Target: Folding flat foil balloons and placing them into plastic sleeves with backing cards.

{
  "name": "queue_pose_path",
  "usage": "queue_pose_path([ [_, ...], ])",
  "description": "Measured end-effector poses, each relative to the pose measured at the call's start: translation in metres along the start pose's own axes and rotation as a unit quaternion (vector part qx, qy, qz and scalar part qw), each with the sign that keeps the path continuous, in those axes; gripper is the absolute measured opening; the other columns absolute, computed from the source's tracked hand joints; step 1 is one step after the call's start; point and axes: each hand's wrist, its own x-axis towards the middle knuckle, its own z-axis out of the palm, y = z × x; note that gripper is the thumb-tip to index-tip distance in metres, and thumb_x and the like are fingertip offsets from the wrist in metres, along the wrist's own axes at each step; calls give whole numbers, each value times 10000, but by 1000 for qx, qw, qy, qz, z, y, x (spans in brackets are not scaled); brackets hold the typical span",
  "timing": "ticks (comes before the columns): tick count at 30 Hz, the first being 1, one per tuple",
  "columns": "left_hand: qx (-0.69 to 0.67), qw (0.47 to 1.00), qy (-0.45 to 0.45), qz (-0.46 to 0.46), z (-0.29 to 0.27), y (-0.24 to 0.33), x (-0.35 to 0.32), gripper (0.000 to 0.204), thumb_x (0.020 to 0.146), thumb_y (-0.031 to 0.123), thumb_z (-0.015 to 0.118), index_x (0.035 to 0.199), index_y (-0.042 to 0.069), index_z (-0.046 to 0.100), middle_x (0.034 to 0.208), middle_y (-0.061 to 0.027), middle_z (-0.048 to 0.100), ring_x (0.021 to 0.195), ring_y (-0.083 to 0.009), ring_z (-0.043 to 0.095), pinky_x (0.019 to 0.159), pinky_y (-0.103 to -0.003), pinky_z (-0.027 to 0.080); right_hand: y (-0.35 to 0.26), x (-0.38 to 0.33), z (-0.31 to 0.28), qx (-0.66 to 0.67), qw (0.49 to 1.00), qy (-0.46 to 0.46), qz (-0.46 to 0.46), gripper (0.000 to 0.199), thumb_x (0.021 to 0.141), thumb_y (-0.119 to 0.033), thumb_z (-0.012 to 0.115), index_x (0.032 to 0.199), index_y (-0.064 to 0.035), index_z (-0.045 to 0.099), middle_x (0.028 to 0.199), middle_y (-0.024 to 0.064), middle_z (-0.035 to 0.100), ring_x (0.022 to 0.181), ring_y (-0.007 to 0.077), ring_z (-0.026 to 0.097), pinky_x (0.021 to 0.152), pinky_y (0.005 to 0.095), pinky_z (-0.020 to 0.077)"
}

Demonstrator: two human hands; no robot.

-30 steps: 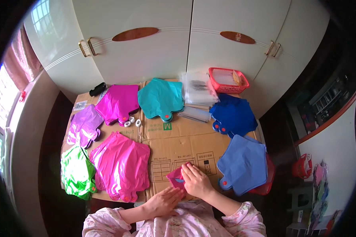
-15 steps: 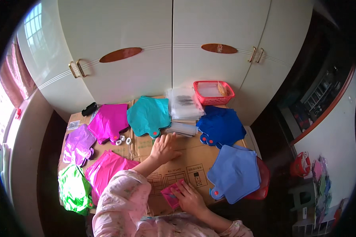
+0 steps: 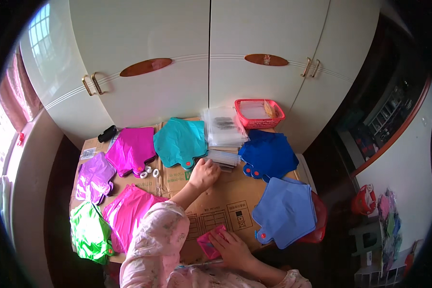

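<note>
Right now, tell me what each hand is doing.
Left hand: reached out to the stack of clear plastic bags, fingers curled; grip cannot be told.
Right hand: resting on the folded pink piece, pressing it onto the cardboard.

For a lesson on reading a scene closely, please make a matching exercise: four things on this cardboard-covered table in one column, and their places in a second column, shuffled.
Things:
1. red basket
2. green foil piece
3. left hand
4. right hand

Places:
A. near-left corner of the table
B. on a small pink folded piece at the near edge
C. far edge, by the cupboard doors
D. at a flat stack of clear bags, mid-table

Pairs: 1-C, 2-A, 3-D, 4-B
</note>
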Motion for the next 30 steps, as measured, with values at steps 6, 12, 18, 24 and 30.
queue_pose_path([
  [6,-39,998,54,10,-11,9,-11,101,808,210,538,884,146,557,758,15,568,839,-164,551,729,-341,382,-7,-23,-3,-87,995,-26,-51,669,743,-365,638,1286,-9,479,1332,127,481,1240,282,439,1048,410,356],
  [12,-69,996,-19,52,-82,32,-89,166,790,212,556,943,153,585,743,38,565,821,-137,557,739,-321,386,5,-27,-20,30,989,102,-101,261,788,-157,557,1001,-43,656,969,105,684,922,201,661,847,362,514],
  [18,-95,991,-58,75,-137,57,-167,272,743,181,574,1011,147,609,988,18,597,990,-153,539,795,-354,408,55,63,-52,517,836,7,186,243,821,-132,675,1027,-19,610,880,66,668,773,160,627,703,322,497],
  [24,-130,988,-34,-73,-148,77,-209,344,687,218,628,1007,93,612,1039,-48,597,1049,-190,536,811,-359,424,64,109,13,549,802,-94,216,306,807,-86,679,1074,5,561,939,62,626,817,147,585,738,311,483],
  [30,-209,966,-39,-145,-143,111,-228,443,807,318,651,1137,31,579,1231,-116,567,1153,-241,539,933,-406,410,54,101,44,505,833,-75,211,421,781,-152,704,1108,34,516,988,145,632,901,213,607,780,347,484],
])
